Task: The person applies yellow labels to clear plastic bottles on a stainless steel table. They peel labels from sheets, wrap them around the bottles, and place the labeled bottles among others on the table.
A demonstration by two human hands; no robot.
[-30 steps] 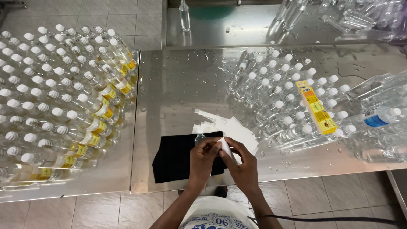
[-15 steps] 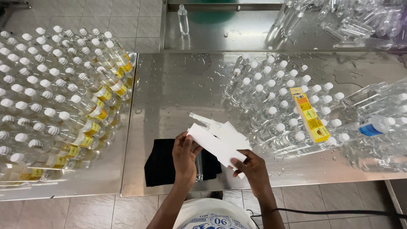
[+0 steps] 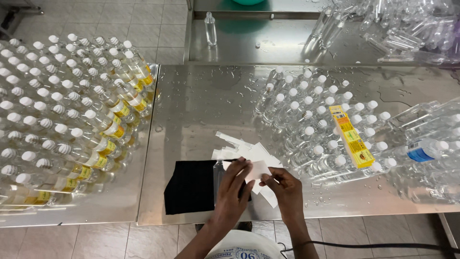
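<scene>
**Hands back down on the white sheet**

So compared with half a second ago, both hands have dropped lower in the frame and come together again; the white sheet that was lifted up and angled over the steel is now down near the black cloth. A second ago they were bunched up in about this same spot.

Left hand (image 3: 235,184) sits at lower centre, fingers spread and lying flat across the edge of the white label sheet (image 3: 256,168), pressing on it rather than curling round it. Right hand (image 3: 282,189) is just to the right of it, fingertips pinched on the same sheet's lower right part. Under the left hand there looks to be a clear bottle lying down, but it's mostly hidden so I can't say for sure.

The sheet lies on top of a small fan of loose white strips (image 3: 230,141), right beside the black cloth (image 3: 189,187) at lower centre of the wet steel worktop (image 3: 206,100).

Left of frame: a big crowd of capped bottles with yellow labels (image 3: 72,120). Right of centre: a cluster of clear unlabelled bottles (image 3: 316,120) with a yellow label strip (image 3: 352,136) lying across them.
</scene>
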